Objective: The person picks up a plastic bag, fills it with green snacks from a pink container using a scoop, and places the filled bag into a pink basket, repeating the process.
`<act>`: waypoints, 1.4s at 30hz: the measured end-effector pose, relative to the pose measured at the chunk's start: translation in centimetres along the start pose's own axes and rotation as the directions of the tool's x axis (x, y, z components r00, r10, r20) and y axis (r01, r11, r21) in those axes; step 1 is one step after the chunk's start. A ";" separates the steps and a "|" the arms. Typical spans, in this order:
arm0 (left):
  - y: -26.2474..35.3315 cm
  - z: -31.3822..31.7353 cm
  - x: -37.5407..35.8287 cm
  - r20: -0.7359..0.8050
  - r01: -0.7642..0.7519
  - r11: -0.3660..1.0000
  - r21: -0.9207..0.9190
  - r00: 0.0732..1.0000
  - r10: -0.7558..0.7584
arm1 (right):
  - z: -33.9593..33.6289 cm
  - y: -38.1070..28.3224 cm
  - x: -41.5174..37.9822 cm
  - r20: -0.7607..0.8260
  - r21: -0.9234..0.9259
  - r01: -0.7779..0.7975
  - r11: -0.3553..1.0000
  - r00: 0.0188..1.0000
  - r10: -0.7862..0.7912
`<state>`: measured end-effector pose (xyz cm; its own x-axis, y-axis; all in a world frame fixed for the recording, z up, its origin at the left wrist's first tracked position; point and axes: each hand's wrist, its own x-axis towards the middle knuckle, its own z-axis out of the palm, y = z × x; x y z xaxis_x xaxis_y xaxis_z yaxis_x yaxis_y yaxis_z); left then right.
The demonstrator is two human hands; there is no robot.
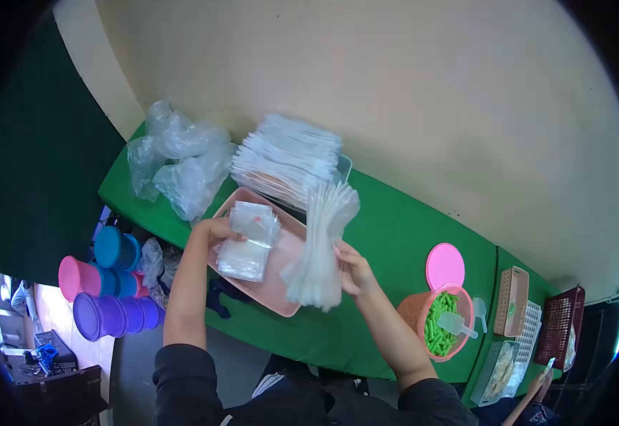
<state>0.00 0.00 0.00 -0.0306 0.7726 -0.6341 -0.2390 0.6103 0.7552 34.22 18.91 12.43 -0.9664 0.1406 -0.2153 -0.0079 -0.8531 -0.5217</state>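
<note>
My left hand (218,230) is closed on the edge of a stack of small clear plastic bags (247,257), which lies over the left part of a pink tray (289,252). Bunched at its middle, a long bundle of whitish plastic bags (316,248) is gripped by my right hand (353,268) above the tray's right side. The fingers behind that bundle are partly hidden. Just behind the tray rises a tall pile of similar flat plastic bags (288,157), in a container (345,168) mostly covered by them.
Crumpled clear plastic (188,160) lies at the back left of the green table (387,234). To the right stand a pink tub (412,312) of green pieces with a scoop (455,324), a pink lid (445,266) and baskets (512,302). Another person's hand (539,385) shows at far right.
</note>
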 end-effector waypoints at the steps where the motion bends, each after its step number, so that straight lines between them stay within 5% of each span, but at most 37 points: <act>1: -0.4 -0.3 0.6 -0.016 0.014 0.997 0.074 1.000 -0.013 | -0.2 0.2 0.0 0.044 0.013 0.064 0.998 0.997 -0.065; 6: 2.3 3.2 0.8 -0.215 0.002 0.895 0.446 0.971 0.105 | -0.5 -0.3 0.1 0.114 0.255 0.104 0.961 0.984 -0.137; 8: 3.4 5.4 0.8 -0.666 0.346 0.728 0.591 0.719 0.199 | 0.1 -0.6 0.2 0.037 0.157 0.152 0.976 0.986 -0.160; 9: 3.6 6.4 0.1 -0.665 0.347 0.727 0.593 0.720 0.199 | 0.6 -0.6 0.1 -0.004 0.111 0.170 0.979 0.985 -0.170; 11: 4.3 8.9 -2.4 -0.611 0.000 0.691 0.723 0.467 0.639 | 1.6 -0.4 0.0 -0.084 0.020 0.194 0.981 0.978 -0.192; 12: 6.1 10.9 -4.4 -0.608 0.000 0.688 0.725 0.469 0.640 | 1.9 -0.4 0.1 -0.122 -0.027 0.206 0.978 0.971 -0.208; 14: 9.2 15.6 -7.8 -0.620 -0.274 0.912 0.305 0.670 0.408 | 2.3 0.0 0.0 -0.200 -0.119 0.214 0.970 0.951 -0.234; 15: 7.4 16.8 -6.7 -0.524 -0.490 0.863 0.127 0.705 0.478 | 1.9 0.4 0.1 -0.200 -0.115 0.208 0.971 0.953 -0.228; 17: 7.3 20.8 -8.4 -0.342 -0.496 0.769 -0.402 0.861 0.376 | 0.9 1.3 0.7 -0.293 -0.526 0.130 0.840 0.900 -0.323; 20: 6.6 23.8 -7.9 -0.337 -0.504 0.818 -0.278 0.848 0.408 | 1.4 2.5 1.0 -0.220 -0.662 0.204 0.722 0.867 -0.447; 22: 4.4 23.9 -5.6 -0.487 -0.710 0.702 -0.058 0.634 0.601 | 1.5 3.1 1.3 -0.170 -0.685 0.277 0.674 0.838 -0.518; 26: 2.1 23.6 -4.3 -0.570 -0.649 0.753 -0.111 0.662 0.487 | 0.4 4.5 1.2 -0.197 -0.732 0.269 0.626 0.796 -0.572; 28: 1.6 22.6 -3.7 -0.643 -0.600 0.771 -0.213 0.680 0.352 | 0.2 4.4 1.1 -0.356 -0.712 0.142 0.688 0.771 -0.527; 31: 1.3 20.7 -3.3 -0.683 -0.633 0.761 -0.141 0.619 0.388 | -1.0 3.8 0.6 -0.389 -0.753 0.109 0.649 0.721 -0.573; 33: 0.8 18.8 -2.9 -0.654 -0.591 0.800 -0.104 0.646 0.393 | -1.6 2.6 -0.2 -0.420 -0.713 0.157 0.683 0.684 -0.596; 36: -1.0 17.0 -0.7 -0.379 -0.275 0.912 0.304 0.844 0.380 | -0.6 0.7 -2.5 -0.462 -0.633 0.244 0.734 0.642 -0.612; 37: -1.9 17.1 0.8 -0.398 -0.076 0.843 0.533 0.856 0.329 | -0.1 0.2 -3.1 -0.471 -0.595 0.284 0.752 0.634 -0.613; 39: -2.2 18.2 1.6 -0.450 0.038 0.809 0.587 0.846 0.287 | 0.9 -0.4 -3.8 -0.473 -0.596 0.318 0.737 0.603 -0.642; 42: -3.3 18.2 2.3 -0.463 0.014 0.759 0.651 0.800 0.382 | 3.2 -1.2 -6.0 -0.411 -0.675 0.321 0.664 0.584 -0.700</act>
<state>18.43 2.95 -0.96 -0.5647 0.7704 -0.2960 0.4495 0.5879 0.6725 39.16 17.45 16.94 -0.4533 0.8858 -0.0995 -0.1420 -0.1819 -0.9730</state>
